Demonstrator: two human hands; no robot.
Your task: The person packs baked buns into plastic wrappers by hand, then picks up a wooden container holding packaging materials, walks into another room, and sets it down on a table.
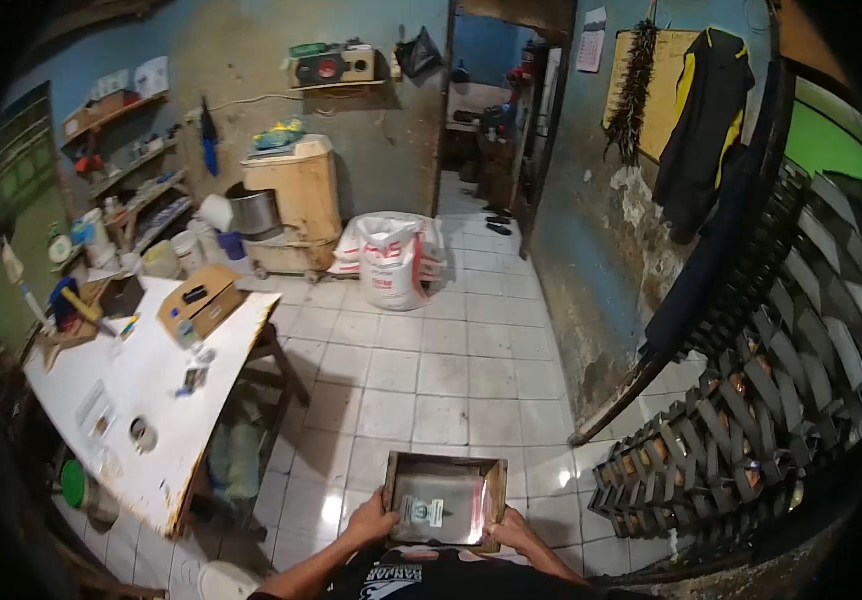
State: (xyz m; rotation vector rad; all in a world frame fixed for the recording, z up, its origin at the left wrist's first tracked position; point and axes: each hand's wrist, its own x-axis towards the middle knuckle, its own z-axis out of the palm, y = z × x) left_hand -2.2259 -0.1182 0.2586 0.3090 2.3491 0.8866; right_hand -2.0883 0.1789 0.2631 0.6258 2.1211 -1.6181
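Observation:
I carry a shallow wooden tray (448,457) level in front of my body, low in the head view. My left hand (371,522) grips its left side, thumb over the rim. On the opposite side, my right hand (514,528) is closed around the right wall near the front corner. Inside the tray lies what looks like clear plastic packaging with a printed label (436,513) and a reddish stripe near the right. The fingers under the tray are hidden.
A white table (151,400) with a cardboard box (203,302) stands at left. White sacks (391,265) sit on the tiled floor ahead, before a doorway (486,130). Stacked dark metal moulds or trays (751,420) line the right side. A white bucket (226,580) is low left.

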